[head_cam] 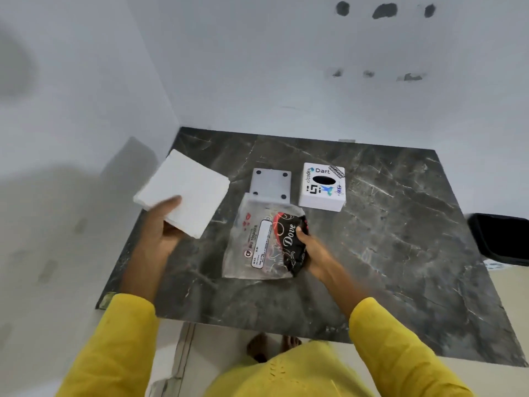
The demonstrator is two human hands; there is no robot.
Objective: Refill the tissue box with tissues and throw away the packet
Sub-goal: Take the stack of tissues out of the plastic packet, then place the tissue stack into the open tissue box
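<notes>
My left hand (164, 224) grips a thick white stack of tissues (189, 190), held above the table's left edge. My right hand (310, 247) pinches the clear plastic tissue packet (257, 245) by its black and red "Dove" printed end; the packet looks flat and lies on the table. The white tissue box (322, 187), covered in stickers with a dark oval slot on top, stands upright behind the packet. Its white base plate (271, 183) with dark corner dots lies just left of the box, partly under the packet's far edge.
The dark marble table (400, 239) sits in a corner between two white walls. A black bin (501, 239) stands on the floor off the table's right edge. My yellow sleeves and bare feet show at the bottom.
</notes>
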